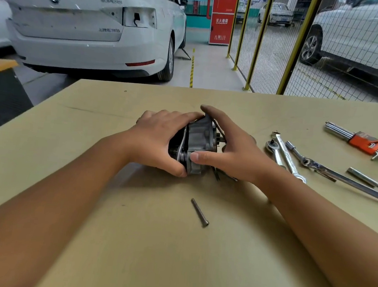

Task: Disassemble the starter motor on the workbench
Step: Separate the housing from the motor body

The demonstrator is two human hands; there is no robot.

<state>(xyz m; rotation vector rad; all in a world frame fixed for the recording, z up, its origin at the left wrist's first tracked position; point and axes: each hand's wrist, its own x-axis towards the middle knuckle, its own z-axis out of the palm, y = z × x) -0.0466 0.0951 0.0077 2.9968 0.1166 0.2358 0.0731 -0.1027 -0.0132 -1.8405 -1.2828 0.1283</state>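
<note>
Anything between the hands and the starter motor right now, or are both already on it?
Nothing visible stands between. The left hand grips the dark body of the starter motor, and the right hand grips its grey end housing. The loose bolt lies apart, nearer the person.

Both hands gripped the starter motor mid-surface: the left hand curled round its dark body, the right hand round the grey housing. A loose bolt lay nearer the near edge; wrenches lay toward the right edge.
</note>
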